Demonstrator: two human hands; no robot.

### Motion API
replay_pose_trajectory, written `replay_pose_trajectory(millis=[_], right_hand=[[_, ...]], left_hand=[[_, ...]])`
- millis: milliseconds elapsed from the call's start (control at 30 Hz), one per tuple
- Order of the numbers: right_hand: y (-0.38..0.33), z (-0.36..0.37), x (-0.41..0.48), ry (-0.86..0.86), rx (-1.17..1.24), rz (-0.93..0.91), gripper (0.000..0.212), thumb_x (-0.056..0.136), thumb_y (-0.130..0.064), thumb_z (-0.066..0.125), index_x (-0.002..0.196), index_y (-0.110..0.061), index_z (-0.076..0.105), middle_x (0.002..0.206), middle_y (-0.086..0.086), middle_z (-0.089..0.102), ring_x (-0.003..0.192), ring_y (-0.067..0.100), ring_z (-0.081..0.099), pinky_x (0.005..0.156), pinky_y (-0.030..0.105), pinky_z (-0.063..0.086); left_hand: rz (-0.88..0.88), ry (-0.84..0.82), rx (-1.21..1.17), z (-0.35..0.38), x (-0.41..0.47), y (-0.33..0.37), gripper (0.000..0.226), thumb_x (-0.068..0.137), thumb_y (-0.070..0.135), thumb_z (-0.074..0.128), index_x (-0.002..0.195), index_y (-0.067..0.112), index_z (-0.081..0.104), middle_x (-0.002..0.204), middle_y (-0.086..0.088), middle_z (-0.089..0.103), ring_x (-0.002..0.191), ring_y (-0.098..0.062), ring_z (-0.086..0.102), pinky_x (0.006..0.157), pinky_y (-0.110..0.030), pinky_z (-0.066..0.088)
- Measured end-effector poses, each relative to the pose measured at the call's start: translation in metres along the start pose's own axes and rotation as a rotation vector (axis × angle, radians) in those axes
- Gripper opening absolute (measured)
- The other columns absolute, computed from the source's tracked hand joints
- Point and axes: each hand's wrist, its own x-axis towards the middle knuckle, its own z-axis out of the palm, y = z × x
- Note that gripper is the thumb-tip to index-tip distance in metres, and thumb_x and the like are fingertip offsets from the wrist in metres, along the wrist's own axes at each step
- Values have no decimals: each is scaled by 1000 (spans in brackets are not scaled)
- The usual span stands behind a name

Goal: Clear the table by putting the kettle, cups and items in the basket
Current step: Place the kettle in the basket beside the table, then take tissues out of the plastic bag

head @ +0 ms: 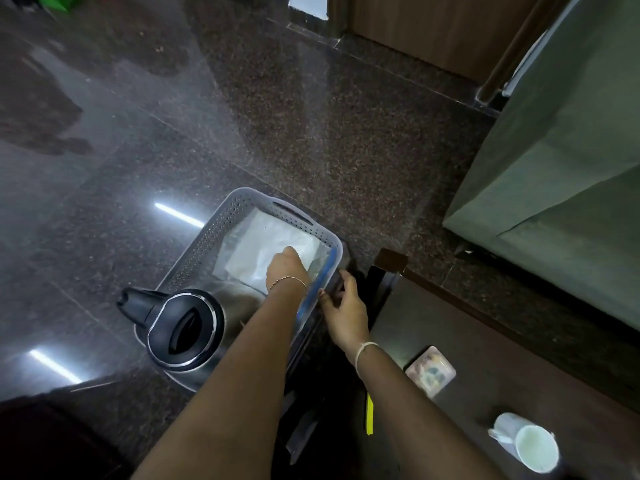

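You have one basket (204, 249) on the floor (311, 133), holding one kettle (180, 329) at its 7 o'clock end and one clear bag (263, 249) of white contents. One cup (530, 443) and one small patterned dish (430, 371) sit on the tabletop (485, 327), at 4 o'clock from the basket. Your left hand (287, 268) reaches down into the basket, fingers closed on the bag. Your right hand (346, 306) curls around the basket's 3 o'clock rim.

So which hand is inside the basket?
The left hand, the one wearing a thin chain bracelet, reaches into the grey basket and rests on a clear plastic bag. The right hand is outside, at the basket's rim.
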Motion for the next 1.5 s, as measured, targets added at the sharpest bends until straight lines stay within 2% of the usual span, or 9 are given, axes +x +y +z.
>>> replay_pose_trajectory(millis=[100,267,433,633,867,1067,1233,1367,1500], right_hand=[[-7,-5,-2,-3,-33,15,55,93,-28,60,142,-27,36,84,-11,58,91,21,63,85,40,52],[-21,-9,-9,-34,-30,37,58,92,-25,63,143,-26,36,83,-11,58,93,21,64,89,41,52],[-33,-10,-18,1,-59,-2,58,89,-21,65,140,-23,39,94,0,65,91,20,64,87,40,52],[-51,-11,-26,9,-127,-76,60,86,-19,69,140,-24,43,137,7,45,123,26,51,106,36,42],[-85,-15,-39,42,-142,-270,54,86,-12,67,136,-25,50,142,6,40,133,26,42,111,35,37],[-121,-35,-73,151,36,-381,38,93,-11,57,118,-40,55,149,3,34,141,16,31,102,20,32],[-143,-64,-112,303,160,-425,32,92,-14,61,95,-45,59,144,0,38,136,16,32,88,-6,22],[-162,-90,-145,217,344,-424,22,91,-16,63,91,-37,72,139,-5,43,134,6,37,91,6,35],[-188,-113,-181,82,525,-466,22,91,-20,65,110,-28,73,122,-11,68,116,0,59,92,15,51]], left_hand=[[-10,19,-33,-13,-5,-5,29,85,2,52,114,2,55,118,-20,60,111,-37,58,91,-38,48],[-11,73,-81,-31,-21,-19,23,85,1,52,106,4,59,113,-18,63,107,-36,59,86,-37,48],[8,147,-168,-42,-33,-22,19,86,1,50,101,6,60,108,-17,64,103,-35,58,83,-37,47],[35,253,-234,-56,-42,-22,17,86,2,48,98,6,60,105,-18,64,98,-36,59,77,-36,45],[79,369,-445,-104,-60,-8,14,86,4,53,95,8,63,98,-16,69,96,-34,61,69,-28,36],[136,295,-785,-144,-102,-6,2,85,11,61,86,11,62,89,-19,72,87,-36,68,84,-41,55],[234,184,-1077,-176,-153,-7,15,87,3,60,78,13,54,71,-8,60,56,-21,59,72,-39,56],[344,107,-1208,-199,-194,-6,9,89,2,61,85,9,57,73,-6,61,51,-10,58,56,-21,55],[499,54,-1219,-217,-235,-10,6,88,7,65,90,11,60,76,-5,62,53,-7,59,56,-20,54]])
